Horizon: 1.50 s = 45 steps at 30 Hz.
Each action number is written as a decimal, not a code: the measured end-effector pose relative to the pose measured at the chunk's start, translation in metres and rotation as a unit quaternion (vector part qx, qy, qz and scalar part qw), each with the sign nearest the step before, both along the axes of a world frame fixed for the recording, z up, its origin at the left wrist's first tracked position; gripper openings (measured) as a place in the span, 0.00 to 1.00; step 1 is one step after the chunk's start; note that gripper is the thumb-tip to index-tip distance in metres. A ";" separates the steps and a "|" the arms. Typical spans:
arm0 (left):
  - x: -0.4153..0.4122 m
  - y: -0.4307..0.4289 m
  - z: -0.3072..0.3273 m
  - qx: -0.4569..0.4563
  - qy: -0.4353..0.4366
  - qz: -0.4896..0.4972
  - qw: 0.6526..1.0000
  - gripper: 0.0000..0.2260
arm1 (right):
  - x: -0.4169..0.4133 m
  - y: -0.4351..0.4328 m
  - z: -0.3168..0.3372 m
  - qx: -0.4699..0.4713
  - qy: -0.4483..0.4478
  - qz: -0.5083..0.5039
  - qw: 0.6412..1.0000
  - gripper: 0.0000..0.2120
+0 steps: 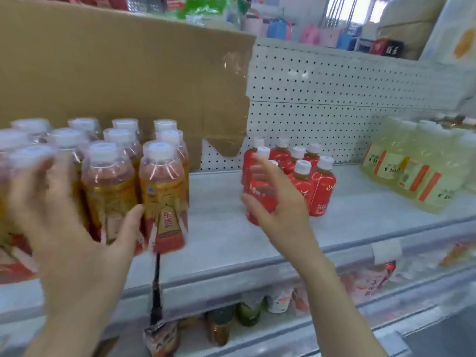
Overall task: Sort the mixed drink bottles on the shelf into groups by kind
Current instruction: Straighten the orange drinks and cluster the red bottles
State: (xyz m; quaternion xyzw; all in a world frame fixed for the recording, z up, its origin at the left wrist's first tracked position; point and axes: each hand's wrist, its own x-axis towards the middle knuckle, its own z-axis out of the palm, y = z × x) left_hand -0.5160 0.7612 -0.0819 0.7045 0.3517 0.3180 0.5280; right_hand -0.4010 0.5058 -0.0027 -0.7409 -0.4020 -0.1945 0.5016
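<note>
On the grey shelf (pixel 221 228) stand three groups of bottles. At the left is a block of several amber tea bottles (pixel 162 194) with white caps and red-gold labels. My left hand (pixel 67 217) is spread in front of them, fingers straight, thumb tip touching the front right bottle. In the middle stand several small red-labelled bottles (pixel 319 186) with white caps. My right hand (pixel 278 202) hovers open just in front of their left side, partly hiding two of them. Pale yellow bottles (pixel 417 171) stand at the right.
A large cardboard sheet (pixel 116 73) leans behind the amber bottles against the white pegboard back wall (pixel 334 94). The shelf's front rail carries a price tag holder (pixel 386 251). A lower shelf holds more drinks (pixel 247 313). A black strap (pixel 155 287) hangs below.
</note>
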 end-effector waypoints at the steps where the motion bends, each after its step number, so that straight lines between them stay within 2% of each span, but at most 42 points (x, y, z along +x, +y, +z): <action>1: 0.018 -0.018 0.021 0.123 0.011 0.039 0.992 0.50 | 0.022 -0.022 0.005 0.013 -0.014 -0.046 0.999 0.27; 3: 0.023 -0.099 0.065 0.316 -0.007 -0.003 0.949 0.31 | 0.062 -0.060 0.019 0.005 -0.038 -0.136 0.990 0.24; 5: 0.059 -0.151 0.081 0.374 -0.072 -0.099 0.919 0.29 | 0.095 -0.079 0.031 -0.060 -0.034 -0.145 0.987 0.23; 8: 0.106 -0.166 0.081 0.304 -0.015 -0.178 0.936 0.31 | 0.122 -0.076 0.034 -0.228 -0.029 -0.082 0.970 0.19; 10: 0.120 -0.168 0.080 0.278 0.004 -0.201 0.939 0.29 | 0.125 -0.072 0.033 -0.275 -0.047 -0.067 0.958 0.18; 15: 0.127 -0.171 0.074 0.215 -0.005 -0.212 0.953 0.25 | 0.131 -0.086 0.042 -0.288 -0.028 0.011 0.957 0.16; 19: 0.124 -0.177 0.070 0.236 -0.002 -0.236 0.943 0.25 | 0.136 -0.104 0.044 -0.292 0.021 0.076 0.953 0.17; 23: 0.123 -0.168 0.081 0.167 0.018 -0.333 0.928 0.23 | 0.144 -0.106 0.048 -0.297 -0.005 0.088 0.951 0.20; 26: 0.128 -0.168 0.088 0.156 0.013 -0.328 0.932 0.20 | 0.143 -0.103 0.046 -0.308 -0.010 0.100 0.946 0.20; 28: 0.132 -0.172 0.087 0.209 0.000 -0.281 0.937 0.19 | 0.143 -0.110 0.048 -0.225 0.010 0.100 0.969 0.18; 30: 0.133 -0.179 0.087 0.264 -0.017 -0.237 0.935 0.25 | 0.152 -0.120 0.055 -0.098 0.000 0.013 0.995 0.15; 31: 0.134 -0.181 0.087 0.285 -0.018 -0.224 0.932 0.27 | 0.158 -0.123 0.059 -0.086 -0.007 -0.045 0.995 0.14; 33: 0.136 -0.182 0.086 0.301 -0.017 -0.215 0.929 0.26 | 0.167 -0.123 0.061 -0.169 0.023 -0.099 0.980 0.14; 35: 0.137 -0.181 0.087 0.283 -0.023 -0.221 0.933 0.24 | 0.176 -0.121 0.051 -0.233 0.066 -0.067 0.968 0.12; 37: 0.138 -0.178 0.088 0.264 -0.018 -0.233 0.936 0.24 | 0.184 -0.125 0.049 -0.236 0.078 -0.020 0.968 0.09; 41: 0.141 -0.176 0.089 0.231 -0.010 -0.248 0.941 0.24 | 0.197 -0.151 0.068 -0.282 0.151 0.133 0.938 0.21; 45: 0.143 -0.181 0.089 0.209 -0.018 -0.243 0.947 0.25 | 0.205 -0.154 0.066 -0.266 0.136 0.144 0.944 0.17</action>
